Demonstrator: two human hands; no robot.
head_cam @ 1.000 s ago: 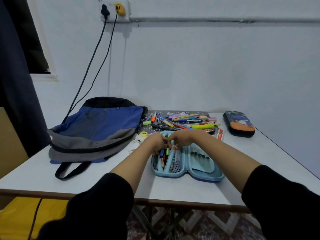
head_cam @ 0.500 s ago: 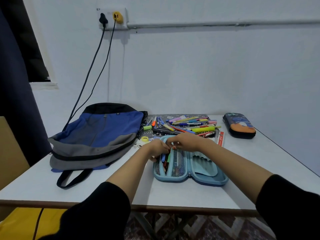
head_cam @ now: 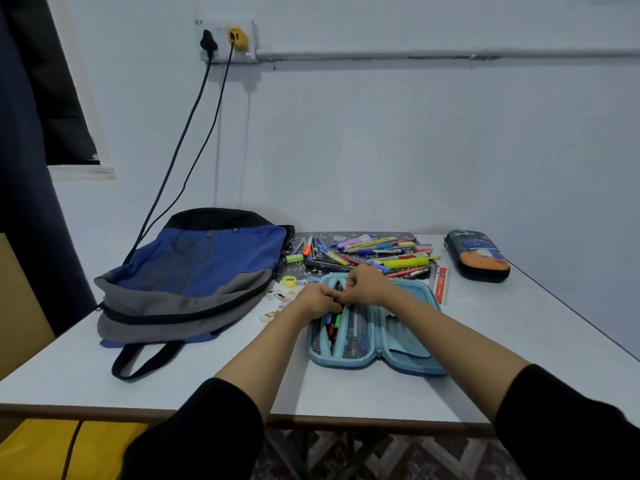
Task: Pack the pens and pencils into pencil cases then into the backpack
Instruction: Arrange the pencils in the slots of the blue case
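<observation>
A light-blue pencil case [head_cam: 408, 358] lies open on the table in front of me, with several pens [head_cam: 332, 323] in its left mesh compartment. My left hand [head_cam: 317, 301] and my right hand [head_cam: 365, 287] meet over the far end of that compartment, fingers curled and pinching the pens' upper ends; the exact grip is hidden. A pile of loose pens, pencils and highlighters [head_cam: 374, 252] lies just behind the case. The blue and grey backpack [head_cam: 194, 275] lies flat to the left. A dark pencil case [head_cam: 478, 256], zipped shut, sits at the far right.
A red ruler [head_cam: 440, 285] lies right of the open case. A yellow tape roll [head_cam: 289, 281] and small stickers [head_cam: 277, 299] sit between case and backpack. Two cables [head_cam: 187, 140] run from the wall socket down behind the backpack. The table's front edge [head_cam: 104, 408] is near me.
Both hands stay together at the far end of the open case, shifting slightly while working the pens into the left compartment. Nothing else on the table moved.
</observation>
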